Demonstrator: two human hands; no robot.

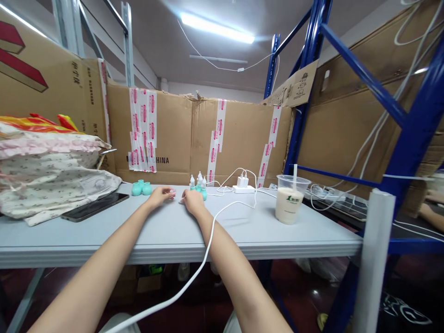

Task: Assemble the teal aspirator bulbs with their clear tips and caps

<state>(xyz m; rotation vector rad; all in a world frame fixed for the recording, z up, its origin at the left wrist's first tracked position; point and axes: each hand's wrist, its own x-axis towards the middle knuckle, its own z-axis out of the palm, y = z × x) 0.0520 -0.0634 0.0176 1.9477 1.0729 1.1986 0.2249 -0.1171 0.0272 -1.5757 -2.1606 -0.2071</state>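
My left hand (pixel 162 195) rests low over the grey table, fingers loosely apart and nothing visible between them. Just left of it stand several small round teal containers (pixel 141 188), clustered together. My right hand (pixel 193 200) is closed in a pinch, its fingertips turned towards my left hand. A small pale tip shows at those fingers, too small to tell what it is. Right behind my right hand is a group of teal bottles with white pointed nozzles (pixel 199 177); the hand partly hides their bases.
A dark phone (pixel 97 206) lies beside a floral cloth bag (pixel 52 171) at left. A white charger on a power strip (pixel 243 188) sits at the back. A milky drink cup (pixel 290 201) stands right. A white cable (pixel 194 275) crosses over my right forearm. Cardboard walls (pixel 173 134) enclose the table.
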